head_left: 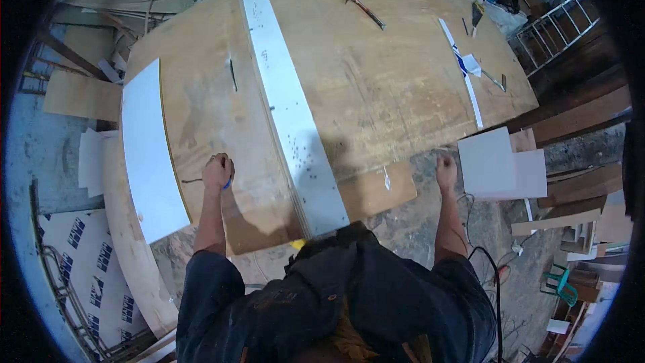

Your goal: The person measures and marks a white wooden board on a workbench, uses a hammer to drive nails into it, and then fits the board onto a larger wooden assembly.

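My left hand (218, 172) is closed above the near left part of a big wooden table (376, 94). A bit of blue shows at its right side, and a thin dark rod (192, 181) sticks out to its left; I cannot make out whether they are one thing. To the right of this hand lies a long white board (279, 84) with dark spots and small marks, a narrow wooden strip along its left edge. My right hand (445, 172) hangs past the table's near edge, fingers curled in; whether they hold anything is hidden.
A white panel (149, 154) lies at the table's left. A hammer (366, 11) and a thin dark tool (234, 75) rest farther off. At the right lie a narrow white strip (462, 70) and white sheets (488, 163). Beyond stand a ladder (557, 33) and a green chair (559, 285).
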